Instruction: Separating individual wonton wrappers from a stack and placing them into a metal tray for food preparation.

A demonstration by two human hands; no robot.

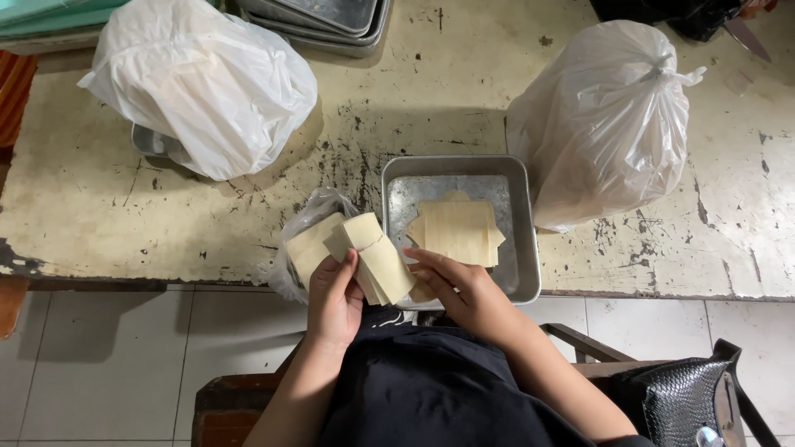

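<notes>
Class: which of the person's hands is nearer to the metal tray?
Right. The right hand reaches over the near edge of the metal tray. The left hand is off to the tray's left, holding a stack of pale square sheets.

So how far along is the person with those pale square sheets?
Done: a few pale square sheets already lie fanned in the square metal tray. In hand: the left hand holds a stack of sheets while the right hand touches its edge. Left: that stack, plus more in the clear plastic bag.
</notes>
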